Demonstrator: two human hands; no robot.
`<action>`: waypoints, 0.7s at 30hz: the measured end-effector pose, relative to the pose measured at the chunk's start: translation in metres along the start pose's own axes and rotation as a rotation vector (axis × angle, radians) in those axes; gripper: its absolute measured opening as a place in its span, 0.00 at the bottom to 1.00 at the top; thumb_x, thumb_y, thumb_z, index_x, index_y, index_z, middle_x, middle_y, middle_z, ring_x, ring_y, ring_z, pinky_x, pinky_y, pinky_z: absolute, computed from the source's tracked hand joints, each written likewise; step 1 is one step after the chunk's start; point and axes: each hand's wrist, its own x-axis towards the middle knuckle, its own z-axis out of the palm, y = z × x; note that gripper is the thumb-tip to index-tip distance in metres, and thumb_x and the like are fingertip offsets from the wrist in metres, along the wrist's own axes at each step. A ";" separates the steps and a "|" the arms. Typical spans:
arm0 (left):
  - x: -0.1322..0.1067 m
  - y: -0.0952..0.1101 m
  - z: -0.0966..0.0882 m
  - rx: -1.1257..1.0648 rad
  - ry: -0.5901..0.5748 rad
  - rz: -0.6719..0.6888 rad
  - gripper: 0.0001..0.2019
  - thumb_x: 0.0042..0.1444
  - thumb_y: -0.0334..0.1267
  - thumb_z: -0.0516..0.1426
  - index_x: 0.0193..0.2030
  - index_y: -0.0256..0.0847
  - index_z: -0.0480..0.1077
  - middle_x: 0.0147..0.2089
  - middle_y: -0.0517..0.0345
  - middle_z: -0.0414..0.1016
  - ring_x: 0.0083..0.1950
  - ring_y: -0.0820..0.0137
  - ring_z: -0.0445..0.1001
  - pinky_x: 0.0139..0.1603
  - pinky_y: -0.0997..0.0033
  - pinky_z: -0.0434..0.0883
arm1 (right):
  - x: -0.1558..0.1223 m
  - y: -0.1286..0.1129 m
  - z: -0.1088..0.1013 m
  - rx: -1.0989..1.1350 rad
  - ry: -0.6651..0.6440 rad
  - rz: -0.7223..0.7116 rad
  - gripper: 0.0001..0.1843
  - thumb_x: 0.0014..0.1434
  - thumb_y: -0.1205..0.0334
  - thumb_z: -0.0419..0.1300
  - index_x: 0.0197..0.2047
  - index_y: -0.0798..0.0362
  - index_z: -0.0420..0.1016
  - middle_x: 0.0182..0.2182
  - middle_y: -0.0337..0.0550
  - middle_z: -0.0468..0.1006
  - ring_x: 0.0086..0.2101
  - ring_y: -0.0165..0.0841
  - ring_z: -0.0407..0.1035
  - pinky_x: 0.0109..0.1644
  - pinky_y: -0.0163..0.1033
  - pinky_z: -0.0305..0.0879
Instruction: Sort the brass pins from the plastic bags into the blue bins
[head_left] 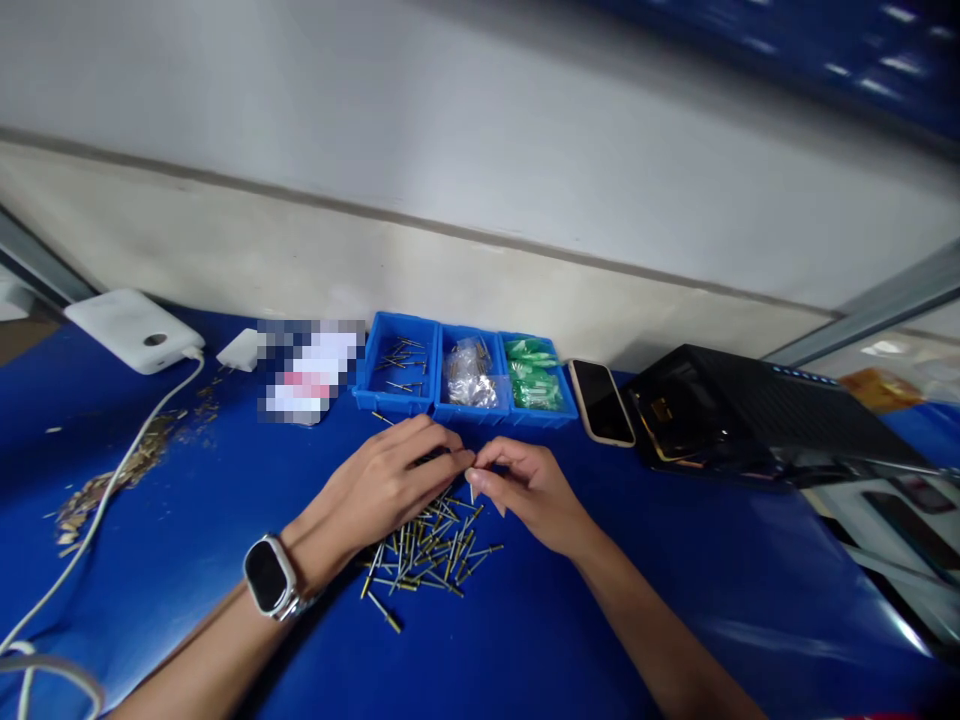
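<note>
Brass-and-silver slim metal rivets (424, 550) heaped beside left hand (401, 475) | left grip: I can't tell | right hand (523, 490): fingertips narrow, pinching one rivet (472, 492)

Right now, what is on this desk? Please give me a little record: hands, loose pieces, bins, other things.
Left hand: over the pile's far side, fingertips close to the other hand's; watch on wrist
Right hand: thumb and finger drawn together; grip unclear
Loose pieces: pile of thin metal pins on the blue table
Left bin: similar pins
Middle bin: clear plastic bags
Right bin: green packets
Right of bins: phone
Far left: white device with cable
</note>
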 end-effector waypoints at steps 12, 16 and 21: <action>0.000 0.002 0.012 -0.240 -0.048 -0.176 0.06 0.66 0.35 0.55 0.41 0.38 0.71 0.39 0.56 0.74 0.40 0.69 0.71 0.42 0.65 0.72 | -0.009 -0.006 0.008 -0.315 0.182 -0.273 0.12 0.63 0.61 0.59 0.27 0.52 0.66 0.22 0.33 0.65 0.24 0.27 0.59 0.30 0.35 0.56; 0.002 0.007 0.012 -0.224 0.056 -0.171 0.11 0.65 0.38 0.57 0.52 0.38 0.69 0.45 0.52 0.74 0.44 0.67 0.73 0.44 0.65 0.74 | -0.003 0.000 0.007 0.254 0.162 0.060 0.15 0.65 0.55 0.55 0.28 0.51 0.65 0.18 0.31 0.63 0.18 0.26 0.55 0.22 0.33 0.53; 0.003 0.010 0.013 -0.159 0.117 -0.042 0.15 0.66 0.32 0.56 0.59 0.37 0.66 0.48 0.50 0.74 0.47 0.68 0.73 0.47 0.64 0.75 | 0.003 0.004 0.010 0.796 0.018 0.366 0.12 0.59 0.53 0.61 0.31 0.51 0.66 0.17 0.29 0.60 0.18 0.25 0.51 0.17 0.28 0.47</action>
